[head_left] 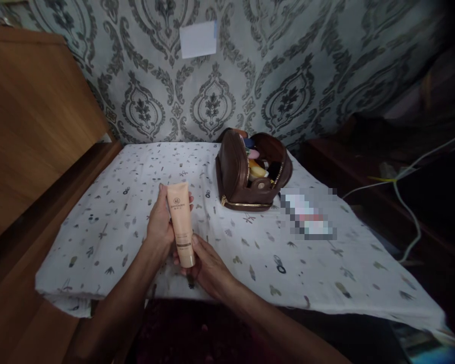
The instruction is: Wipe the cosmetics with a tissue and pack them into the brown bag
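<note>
A peach-coloured squeeze tube point(181, 222) with dark lettering is held between my two hands, its cap end pointing down towards me. My left hand point(161, 217) wraps round the upper left side, with its fingertips showing past the tube's right edge. Around the lower end near the cap, my right hand point(208, 263) grips the tube with the thumb on its side. Beyond it to the right stands a brown toiletry bag point(233, 174), unzipped, with several items inside, among them a yellow-capped one point(258, 172).
The table is covered by a white patterned cloth point(129, 172). Right of the bag lies a blurred-out flat object point(307, 215). A wooden cabinet point(38, 101) borders the left side, and a patterned wall point(212, 101) stands behind. A pale cable point(413, 212) hangs at the right.
</note>
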Tool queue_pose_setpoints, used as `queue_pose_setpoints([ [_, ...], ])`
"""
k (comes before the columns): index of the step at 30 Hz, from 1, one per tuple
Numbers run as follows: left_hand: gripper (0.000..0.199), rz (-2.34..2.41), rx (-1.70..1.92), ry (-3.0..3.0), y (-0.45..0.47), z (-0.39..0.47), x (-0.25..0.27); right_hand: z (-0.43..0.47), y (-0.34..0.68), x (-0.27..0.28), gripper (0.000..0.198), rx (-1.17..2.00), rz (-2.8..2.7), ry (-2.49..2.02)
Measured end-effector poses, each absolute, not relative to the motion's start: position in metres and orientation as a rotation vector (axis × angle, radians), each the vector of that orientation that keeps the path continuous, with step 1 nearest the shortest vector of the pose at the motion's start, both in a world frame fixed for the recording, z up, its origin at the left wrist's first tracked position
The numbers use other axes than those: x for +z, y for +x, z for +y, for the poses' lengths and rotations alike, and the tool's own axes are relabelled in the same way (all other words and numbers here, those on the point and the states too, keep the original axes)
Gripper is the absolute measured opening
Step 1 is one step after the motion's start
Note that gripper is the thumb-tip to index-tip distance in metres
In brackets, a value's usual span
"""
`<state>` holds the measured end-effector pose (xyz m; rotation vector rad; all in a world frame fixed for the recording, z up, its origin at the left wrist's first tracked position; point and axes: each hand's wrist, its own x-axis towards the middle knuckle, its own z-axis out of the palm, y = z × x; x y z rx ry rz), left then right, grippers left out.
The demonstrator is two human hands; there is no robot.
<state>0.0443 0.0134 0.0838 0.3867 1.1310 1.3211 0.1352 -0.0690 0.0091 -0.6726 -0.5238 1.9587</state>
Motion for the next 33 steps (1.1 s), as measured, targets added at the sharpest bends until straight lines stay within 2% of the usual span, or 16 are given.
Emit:
queue_pose_setpoints([
  [3, 0.065, 1.155, 1.294, 0.465, 0.047, 0.007, 0.079, -0.067, 0.135, 0.017, 0.045, 1.885, -0.566, -0.692],
  [8, 0.073, 1.181, 1.157, 0.932, 0.041, -0.018, 0.072, -0.058, 0.14, 0.028, 0.039, 1.763, -0.738, -0.654],
  [10, 0.069, 1.175, 1.152, 1.096, 0.039, -0.025, 0.07, -0.054, 0.143, 0.028, 0.04, 1.719, -0.778, -0.67],
  [12, 0.055, 1.155, 1.167, 1.233, 0.039, -0.031, 0.066, -0.048, 0.148, 0.028, 0.041, 1.626, -0.804, -0.708],
  [14, 0.04, 1.125, 1.179, 1.358, 0.041, -0.036, 0.058, -0.043, 0.153, 0.028, 0.04, 1.478, -0.835, -0.801],
  [16, 0.034, 1.104, 1.153, 1.448, 0.045, -0.04, 0.051, -0.038, 0.159, 0.028, 0.037, 1.302, -0.896, -0.925],
  [19, 0.04, 1.124, 1.12, 1.443, 0.05, -0.041, 0.046, -0.037, 0.166, 0.028, 0.031, 1.087, -1.037, -1.046],
  [22, 0.05, 1.16, 1.198, 1.369, 0.05, -0.035, 0.055, -0.043, 0.171, 0.027, 0.03, 1.025, -1.154, -1.098],
  [28, 0.038, 1.093, 1.208, 1.463, 0.044, -0.017, 0.084, -0.055, 0.189, 0.03, 0.029, 0.899, -1.304, -1.233],
  [33, 0.042, 1.0, 1.206, 1.364, 0.061, -0.003, 0.094, -0.058, 0.208, 0.043, 0.037, 1.01, -1.292, -1.196],
])
